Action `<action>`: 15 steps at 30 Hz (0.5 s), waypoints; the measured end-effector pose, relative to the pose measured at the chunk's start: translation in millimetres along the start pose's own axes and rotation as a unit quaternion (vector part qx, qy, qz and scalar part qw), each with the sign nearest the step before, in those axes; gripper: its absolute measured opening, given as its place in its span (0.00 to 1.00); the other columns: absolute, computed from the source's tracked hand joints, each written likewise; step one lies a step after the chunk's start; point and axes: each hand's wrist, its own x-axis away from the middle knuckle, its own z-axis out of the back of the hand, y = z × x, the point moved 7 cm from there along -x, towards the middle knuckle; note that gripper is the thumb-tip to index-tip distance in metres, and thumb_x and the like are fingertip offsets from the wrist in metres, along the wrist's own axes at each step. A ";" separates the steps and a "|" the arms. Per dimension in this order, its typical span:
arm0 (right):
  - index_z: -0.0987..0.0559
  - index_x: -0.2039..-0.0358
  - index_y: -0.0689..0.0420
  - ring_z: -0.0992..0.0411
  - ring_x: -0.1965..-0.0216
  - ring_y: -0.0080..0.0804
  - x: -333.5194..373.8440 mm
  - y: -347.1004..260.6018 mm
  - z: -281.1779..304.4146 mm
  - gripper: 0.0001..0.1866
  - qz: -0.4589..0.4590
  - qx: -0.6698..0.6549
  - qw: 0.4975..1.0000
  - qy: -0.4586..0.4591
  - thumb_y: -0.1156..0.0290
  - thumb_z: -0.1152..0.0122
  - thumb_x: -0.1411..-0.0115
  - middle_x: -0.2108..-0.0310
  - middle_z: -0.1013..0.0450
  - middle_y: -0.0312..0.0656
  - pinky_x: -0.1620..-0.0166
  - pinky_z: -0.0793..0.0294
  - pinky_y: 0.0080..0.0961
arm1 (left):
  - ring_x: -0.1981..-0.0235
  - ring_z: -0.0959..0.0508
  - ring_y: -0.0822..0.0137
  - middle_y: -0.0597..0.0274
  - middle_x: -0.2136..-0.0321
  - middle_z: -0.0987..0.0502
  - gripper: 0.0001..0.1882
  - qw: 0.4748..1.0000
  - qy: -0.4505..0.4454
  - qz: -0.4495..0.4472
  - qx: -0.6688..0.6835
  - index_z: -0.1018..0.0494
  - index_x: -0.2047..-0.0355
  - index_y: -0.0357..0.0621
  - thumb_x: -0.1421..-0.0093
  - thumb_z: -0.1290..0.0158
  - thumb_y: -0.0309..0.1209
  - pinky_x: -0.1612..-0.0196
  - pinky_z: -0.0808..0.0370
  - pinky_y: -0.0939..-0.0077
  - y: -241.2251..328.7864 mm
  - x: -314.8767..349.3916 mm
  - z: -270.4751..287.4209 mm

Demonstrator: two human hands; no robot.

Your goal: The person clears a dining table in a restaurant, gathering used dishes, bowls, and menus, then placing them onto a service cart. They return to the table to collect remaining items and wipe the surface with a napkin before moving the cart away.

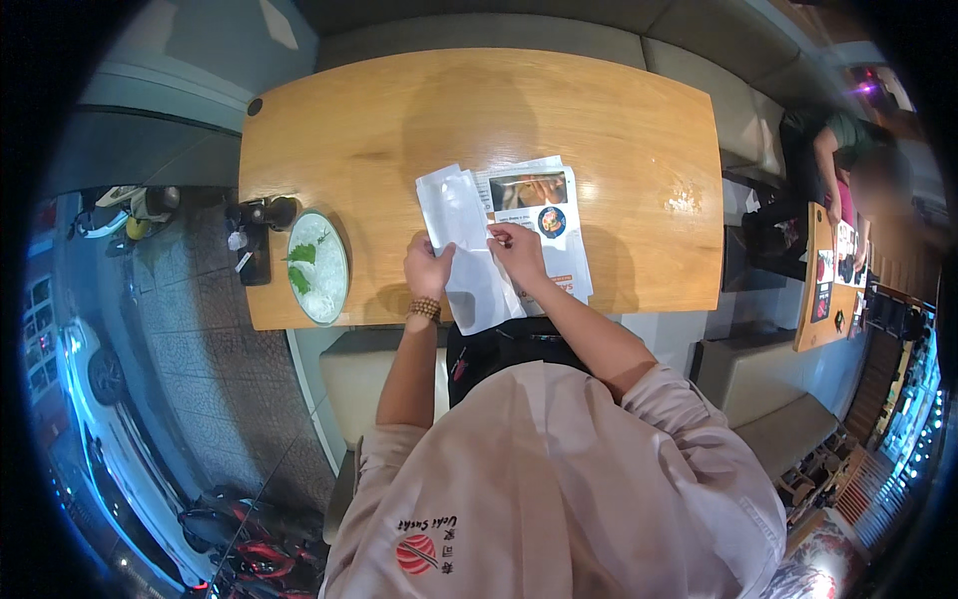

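A blank white paper sheet (462, 211) with a crease across it lies slanted over the near middle of the table. My left hand (428, 267), with a beaded bracelet at the wrist, grips its left edge, thumb on top. My right hand (518, 254) has its fingers pinched together at the sheet's right edge; whether they hold that sheet or one beneath is hard to make out. Under and beside it, a stack of printed paper sheets (564, 255) shows a food photo, a round dark-blue emblem and orange lettering. My right forearm covers part of the stack.
An oval plate (340, 262) of crushed ice with a green leaf stands at the wooden table's (599, 110) left edge. Beside it is a dark tray (254, 258) with small items. Bench seats (559, 45) line the far side. At right, another person leans over a second table (820, 290).
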 end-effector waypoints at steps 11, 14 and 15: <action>0.22 0.52 0.63 0.26 0.62 0.35 -0.9 13.5 -10.5 0.28 -0.083 -0.212 0.973 -0.021 0.49 0.54 0.29 0.67 0.26 0.45 0.58 0.27 0.32 | 0.70 0.20 0.52 0.52 0.73 0.22 0.14 0.984 0.041 -0.163 0.054 0.25 0.61 0.39 0.45 0.40 0.33 0.65 0.24 0.60 99.7 17.7 -9.8; 0.21 0.55 0.63 0.34 0.70 0.27 0.1 25.3 -10.1 0.38 -0.272 -0.304 0.904 -0.130 0.35 0.60 0.32 0.71 0.29 0.36 0.66 0.35 0.24 | 0.65 0.22 0.51 0.48 0.67 0.24 0.16 0.986 -0.023 -0.161 0.039 0.26 0.59 0.36 0.40 0.43 0.36 0.61 0.25 0.61 104.1 19.1 -39.6; 0.21 0.54 0.64 0.30 0.67 0.29 0.6 20.4 -4.7 0.39 -0.285 -0.302 0.901 -0.122 0.34 0.59 0.33 0.68 0.25 0.39 0.63 0.32 0.25 | 0.64 0.22 0.51 0.47 0.65 0.25 0.17 0.986 -0.047 -0.161 0.020 0.27 0.58 0.34 0.39 0.44 0.37 0.59 0.25 0.61 106.0 18.9 -49.3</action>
